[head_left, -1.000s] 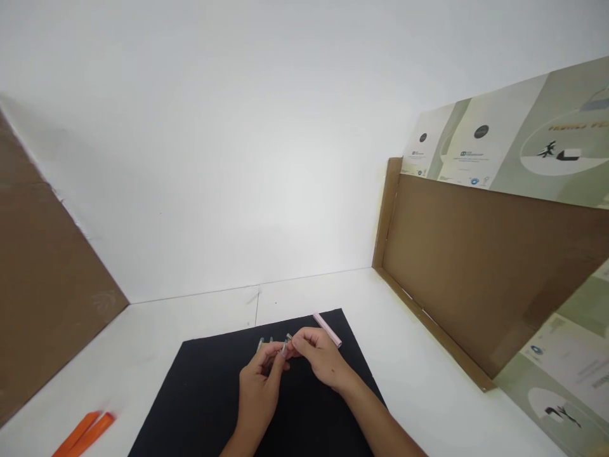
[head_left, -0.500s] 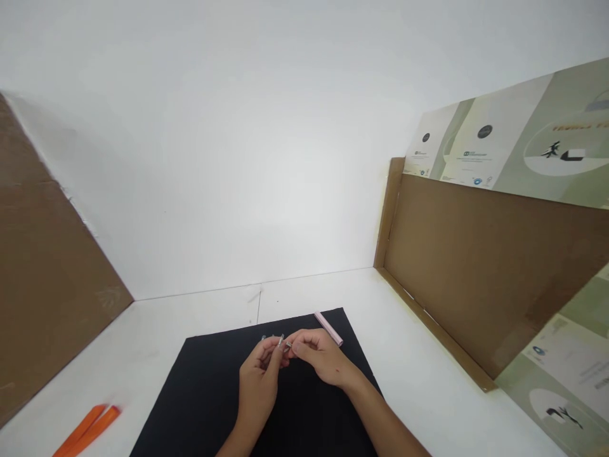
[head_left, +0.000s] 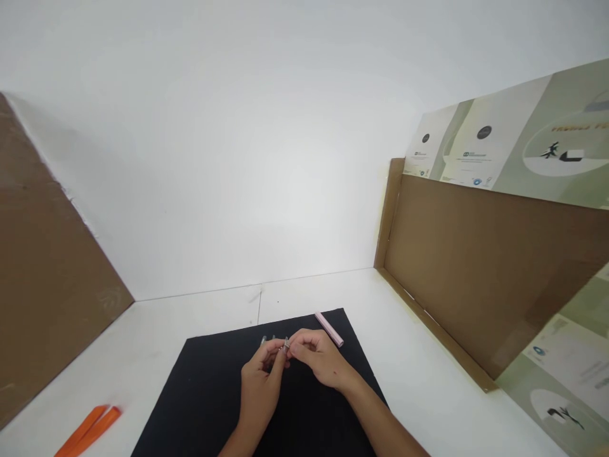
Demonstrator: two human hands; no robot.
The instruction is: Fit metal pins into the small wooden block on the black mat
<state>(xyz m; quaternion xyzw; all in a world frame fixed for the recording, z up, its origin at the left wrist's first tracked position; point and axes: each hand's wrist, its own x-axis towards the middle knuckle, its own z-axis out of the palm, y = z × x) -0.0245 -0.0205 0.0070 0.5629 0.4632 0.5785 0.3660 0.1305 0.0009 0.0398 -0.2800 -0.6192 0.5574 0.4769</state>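
Above the black mat [head_left: 204, 393], my left hand [head_left: 261, 374] is closed in a pinch on a small shiny, silvery-clear piece [head_left: 286, 343]. My right hand [head_left: 318, 358] is closed too, its thumb and fingertips pressed together at the same spot, touching or nearly touching that piece. Whatever sits between the right fingertips is too small to make out. Just beyond my left fingers, a small greyish clear object [head_left: 264, 340] shows partly, with another close by; the hand hides the rest of them. A pale pink tube [head_left: 329, 329] lies on the mat beyond my right hand.
Two orange strips [head_left: 90, 431] lie on the white table [head_left: 157, 324] at the lower left. A brown cardboard panel [head_left: 52, 273] stands on the left, and an open cardboard box [head_left: 480, 266] stands on its side at the right. A white wall [head_left: 266, 158] rises behind.
My left hand has shifted slightly right, bringing its small piece against my right fingertips, where a gap showed before. More of the small objects behind it shows. The right hand has barely moved.
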